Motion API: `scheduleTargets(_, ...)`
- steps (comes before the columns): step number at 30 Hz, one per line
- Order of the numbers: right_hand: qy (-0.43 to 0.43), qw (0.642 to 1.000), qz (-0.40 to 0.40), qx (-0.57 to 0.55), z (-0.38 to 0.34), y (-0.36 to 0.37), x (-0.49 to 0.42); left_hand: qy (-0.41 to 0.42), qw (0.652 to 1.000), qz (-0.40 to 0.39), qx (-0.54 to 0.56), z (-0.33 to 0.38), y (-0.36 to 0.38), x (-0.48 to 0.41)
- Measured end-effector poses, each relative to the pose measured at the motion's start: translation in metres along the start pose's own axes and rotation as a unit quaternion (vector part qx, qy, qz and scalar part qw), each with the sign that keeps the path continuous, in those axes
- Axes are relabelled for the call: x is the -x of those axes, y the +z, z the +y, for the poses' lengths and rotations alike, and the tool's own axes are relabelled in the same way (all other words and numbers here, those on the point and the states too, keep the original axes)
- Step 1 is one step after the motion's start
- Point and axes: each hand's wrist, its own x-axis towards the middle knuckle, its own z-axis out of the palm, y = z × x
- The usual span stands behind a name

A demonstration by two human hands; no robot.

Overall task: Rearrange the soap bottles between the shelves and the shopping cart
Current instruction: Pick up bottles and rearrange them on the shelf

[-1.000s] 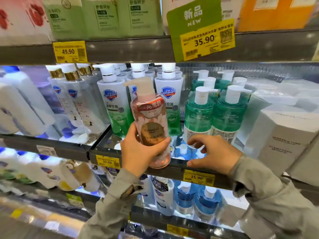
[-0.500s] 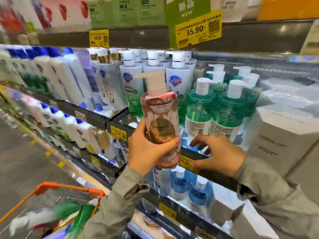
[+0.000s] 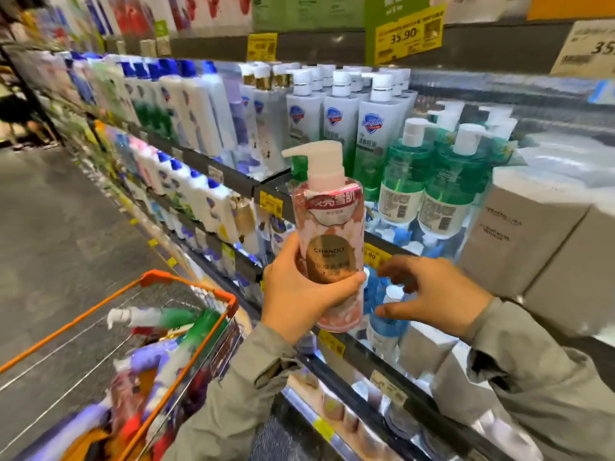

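My left hand (image 3: 299, 294) grips a pink pump bottle (image 3: 327, 227) around its lower half and holds it upright in front of the shelf edge. My right hand (image 3: 432, 294) hovers just right of the bottle with fingers loosely spread, off the shelf and holding nothing. The shopping cart (image 3: 186, 284) with orange rim stands at the lower left and holds several bottles, among them a green and white pump bottle (image 3: 149, 317) lying on its side. Green pump bottles (image 3: 432, 181) stand on the shelf behind the pink one.
The shelves (image 3: 233, 181) run from far left to right, packed with white and blue bottles. White boxes (image 3: 519, 227) fill the shelf at the right. Yellow price tags (image 3: 409, 34) hang on the shelf edges. Grey aisle floor (image 3: 60, 221) lies left of the cart.
The pink bottle has come away from the shelf toward me. My right hand has lifted off the shelf edge. The view has swung left, bringing the cart into sight.
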Motion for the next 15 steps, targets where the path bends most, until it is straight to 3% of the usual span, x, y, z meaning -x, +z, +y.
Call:
scheduleTargets(6,-0.005,1.000,-0.006,0.008,0.002,0.015,0.066,-0.003,1.000,-0.003,-0.001,0.016,0.008,0.061)
scheduleTargets(15,0.068,0.997,-0.004,-0.033,0.039,0.014,0.191,-0.017,0.999,-0.035,0.022,0.044,0.058,0.141)
